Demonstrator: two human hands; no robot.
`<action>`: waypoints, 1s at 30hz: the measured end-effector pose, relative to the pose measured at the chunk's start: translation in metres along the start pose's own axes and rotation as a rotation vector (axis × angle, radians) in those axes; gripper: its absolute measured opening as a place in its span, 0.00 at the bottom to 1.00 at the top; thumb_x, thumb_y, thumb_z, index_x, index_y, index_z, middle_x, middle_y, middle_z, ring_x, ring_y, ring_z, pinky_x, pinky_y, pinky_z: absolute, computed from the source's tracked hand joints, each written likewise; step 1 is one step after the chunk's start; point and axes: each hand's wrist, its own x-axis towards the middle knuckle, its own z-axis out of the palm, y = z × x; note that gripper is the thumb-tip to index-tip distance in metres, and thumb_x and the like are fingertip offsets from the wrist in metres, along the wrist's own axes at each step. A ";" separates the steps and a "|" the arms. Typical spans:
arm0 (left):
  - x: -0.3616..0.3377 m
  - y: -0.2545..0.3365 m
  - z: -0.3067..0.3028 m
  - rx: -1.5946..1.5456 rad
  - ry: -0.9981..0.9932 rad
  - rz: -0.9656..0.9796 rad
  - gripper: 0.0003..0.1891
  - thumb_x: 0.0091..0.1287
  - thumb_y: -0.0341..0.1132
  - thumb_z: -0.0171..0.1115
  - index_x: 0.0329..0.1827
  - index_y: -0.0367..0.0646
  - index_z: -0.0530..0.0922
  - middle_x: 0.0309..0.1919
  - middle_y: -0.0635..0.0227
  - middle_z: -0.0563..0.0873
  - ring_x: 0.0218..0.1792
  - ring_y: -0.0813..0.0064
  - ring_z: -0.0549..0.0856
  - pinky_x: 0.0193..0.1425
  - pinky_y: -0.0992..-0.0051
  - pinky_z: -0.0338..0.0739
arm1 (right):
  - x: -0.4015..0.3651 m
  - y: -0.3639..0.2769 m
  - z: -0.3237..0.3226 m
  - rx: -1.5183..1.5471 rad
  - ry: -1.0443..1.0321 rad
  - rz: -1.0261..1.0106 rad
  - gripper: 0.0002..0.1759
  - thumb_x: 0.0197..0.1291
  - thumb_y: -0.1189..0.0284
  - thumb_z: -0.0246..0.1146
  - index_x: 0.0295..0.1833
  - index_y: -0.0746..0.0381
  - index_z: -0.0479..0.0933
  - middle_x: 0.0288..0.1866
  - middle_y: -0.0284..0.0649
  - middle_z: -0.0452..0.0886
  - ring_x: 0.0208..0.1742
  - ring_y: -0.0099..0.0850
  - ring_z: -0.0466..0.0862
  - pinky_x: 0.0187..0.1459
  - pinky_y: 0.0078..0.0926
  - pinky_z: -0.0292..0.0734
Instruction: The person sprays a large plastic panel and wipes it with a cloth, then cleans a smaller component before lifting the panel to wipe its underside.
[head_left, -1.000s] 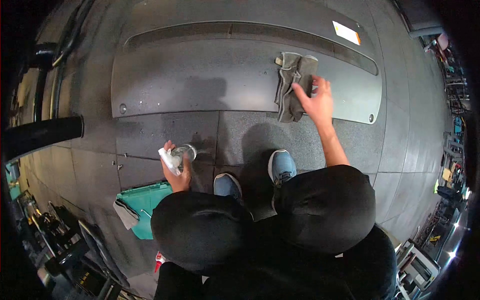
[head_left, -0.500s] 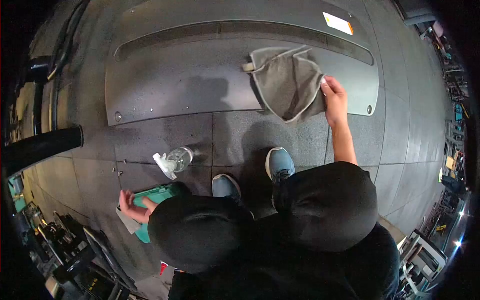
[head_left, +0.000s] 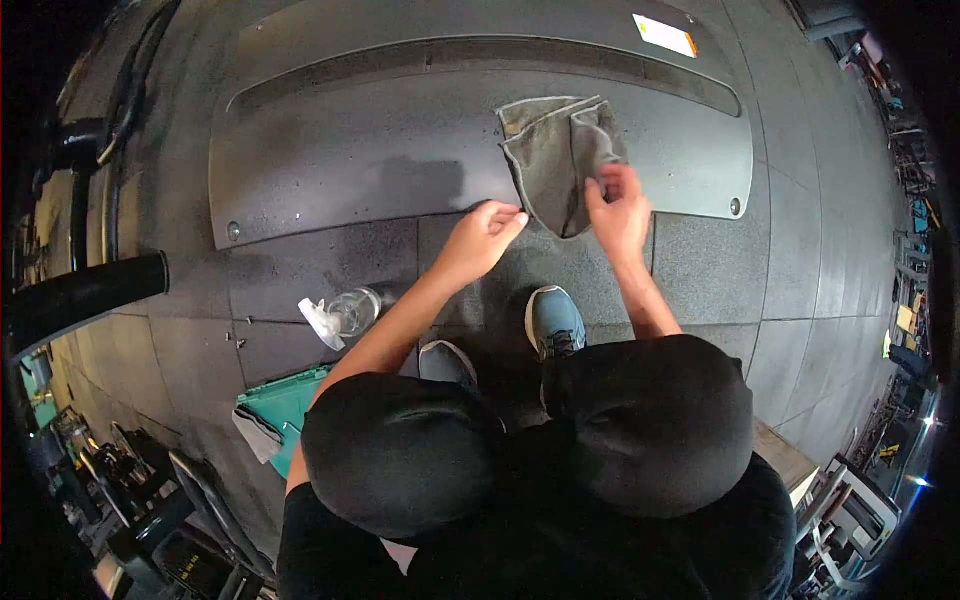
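Note:
A grey-brown cloth [head_left: 548, 165] with pale stitched edges hangs partly folded over the near edge of a dark grey panel [head_left: 330, 150]. My right hand [head_left: 620, 215] is closed on the cloth's right side, thumb on the near face; its fingertips are slightly blurred. At the lower left edge of the cloth, my left hand [head_left: 480, 240] has its thumb and fingers pinched together on the border. To the left of my left forearm, a clear spray bottle [head_left: 355, 312] with a white trigger head lies on its side on the floor.
A green case [head_left: 285, 400] with a grey cloth [head_left: 258, 436] on it sits beside my left knee. My shoes [head_left: 556, 318] stand on dark rubber tiles. Black equipment bars [head_left: 85, 300] rise at the left. A white label [head_left: 665, 36] marks the panel's far right.
My left hand has come up from beside the green case to the cloth's left edge. My right hand has moved left, folding the cloth's right side inward.

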 end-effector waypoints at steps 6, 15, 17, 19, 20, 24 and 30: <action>0.015 -0.003 0.012 -0.396 -0.086 -0.076 0.17 0.74 0.23 0.57 0.65 0.32 0.76 0.55 0.60 0.86 0.54 0.70 0.87 0.56 0.69 0.87 | -0.016 -0.046 0.012 -0.194 -0.318 -0.612 0.29 0.58 0.66 0.72 0.66 0.63 0.80 0.52 0.46 0.81 0.58 0.48 0.80 0.58 0.45 0.78; 0.000 0.004 0.001 -0.221 -0.164 0.035 0.38 0.68 0.16 0.52 0.84 0.42 0.63 0.63 0.59 0.84 0.47 0.72 0.91 0.50 0.73 0.85 | -0.011 -0.017 0.029 -0.202 -0.258 -0.443 0.23 0.62 0.70 0.72 0.60 0.68 0.81 0.51 0.51 0.82 0.55 0.50 0.82 0.58 0.41 0.79; 0.001 0.004 -0.005 -0.220 -0.121 0.059 0.36 0.70 0.19 0.54 0.84 0.43 0.63 0.64 0.58 0.84 0.47 0.71 0.91 0.49 0.74 0.85 | 0.008 -0.009 0.018 -0.072 -0.314 -0.401 0.19 0.62 0.70 0.72 0.56 0.68 0.83 0.49 0.52 0.83 0.52 0.50 0.84 0.54 0.42 0.80; 0.002 0.003 -0.009 -0.221 -0.074 0.078 0.34 0.73 0.21 0.55 0.84 0.43 0.63 0.65 0.57 0.83 0.47 0.71 0.92 0.47 0.74 0.85 | 0.018 -0.012 0.004 0.099 -0.300 -0.269 0.13 0.65 0.68 0.71 0.47 0.67 0.85 0.42 0.52 0.85 0.43 0.52 0.87 0.46 0.42 0.80; 0.003 0.005 -0.011 -0.203 -0.065 0.082 0.32 0.75 0.25 0.57 0.83 0.42 0.64 0.65 0.57 0.83 0.49 0.70 0.91 0.47 0.74 0.85 | 0.026 -0.009 -0.004 0.107 -0.343 -0.224 0.15 0.67 0.66 0.71 0.48 0.68 0.85 0.45 0.49 0.88 0.44 0.45 0.88 0.44 0.40 0.79; 0.009 0.013 -0.009 -0.201 -0.058 0.046 0.31 0.78 0.34 0.64 0.80 0.38 0.65 0.65 0.55 0.83 0.52 0.68 0.90 0.49 0.72 0.85 | 0.042 -0.003 -0.022 0.697 -0.457 0.364 0.16 0.73 0.64 0.68 0.50 0.68 0.87 0.50 0.39 0.90 0.46 0.31 0.88 0.47 0.31 0.81; 0.021 0.031 0.015 -0.382 -0.086 -0.007 0.31 0.76 0.40 0.69 0.72 0.30 0.67 0.59 0.54 0.86 0.51 0.65 0.90 0.48 0.70 0.86 | 0.029 -0.014 -0.018 1.072 -0.528 0.543 0.18 0.77 0.64 0.64 0.58 0.68 0.84 0.50 0.37 0.90 0.51 0.27 0.87 0.56 0.26 0.80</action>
